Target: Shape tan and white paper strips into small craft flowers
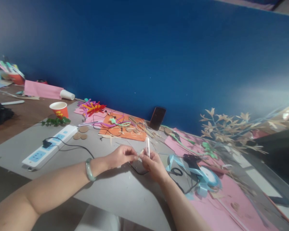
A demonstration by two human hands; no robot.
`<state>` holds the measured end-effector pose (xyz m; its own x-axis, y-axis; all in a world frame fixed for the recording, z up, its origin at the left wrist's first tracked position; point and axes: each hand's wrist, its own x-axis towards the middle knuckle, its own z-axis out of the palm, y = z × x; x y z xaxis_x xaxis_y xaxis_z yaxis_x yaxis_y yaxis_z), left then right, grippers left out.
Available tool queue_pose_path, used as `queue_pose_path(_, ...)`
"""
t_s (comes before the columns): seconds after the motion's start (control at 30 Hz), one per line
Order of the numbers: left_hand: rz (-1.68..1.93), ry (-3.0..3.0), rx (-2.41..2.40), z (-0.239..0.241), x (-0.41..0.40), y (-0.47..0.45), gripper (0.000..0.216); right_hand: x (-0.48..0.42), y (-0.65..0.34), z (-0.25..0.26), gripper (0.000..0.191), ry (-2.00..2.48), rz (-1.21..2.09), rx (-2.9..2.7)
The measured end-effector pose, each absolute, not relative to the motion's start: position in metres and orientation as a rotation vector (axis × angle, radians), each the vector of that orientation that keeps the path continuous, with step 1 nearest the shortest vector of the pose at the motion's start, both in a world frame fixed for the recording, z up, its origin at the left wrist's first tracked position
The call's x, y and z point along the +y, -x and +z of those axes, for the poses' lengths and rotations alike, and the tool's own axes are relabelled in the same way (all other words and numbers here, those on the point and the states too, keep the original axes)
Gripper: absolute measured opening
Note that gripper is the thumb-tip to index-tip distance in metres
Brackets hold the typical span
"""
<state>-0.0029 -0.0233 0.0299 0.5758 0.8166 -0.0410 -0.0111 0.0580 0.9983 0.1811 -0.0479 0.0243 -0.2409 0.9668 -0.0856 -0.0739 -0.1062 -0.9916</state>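
Above the grey tabletop [106, 205], my two hands meet with fingertips almost touching. My left hand [121, 156] is closed in a pinch at the near end of a tiny pale piece [141, 152], too small to name. A white pen [147, 147] stands upright out of my right hand [154, 166], whose thumb and fingers are closed around its lower part. The right fingertips also reach the pale piece; whether they grip it I cannot tell. A black cable [137, 172] runs beneath the hands.
Left of my arm lies a white power strip [69, 131] with a plug, near round brown discs [83, 129] and a paper cup [62, 112]. Orange paper [137, 134] and a leaning phone [157, 118] are behind. Blue ribbon [202, 189] and dried flowers [209, 126] are right.
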Motion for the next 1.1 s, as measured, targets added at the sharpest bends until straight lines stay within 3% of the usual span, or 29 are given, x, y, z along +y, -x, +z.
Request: queue_pose_path(1.1, 0.68, -1.45, 0.696, 0.0292, -0.0221, 0.0046, 0.026, -0.0503, -0.1795, 0.0248, 0.031, 1.025, 1.646, -1.197)
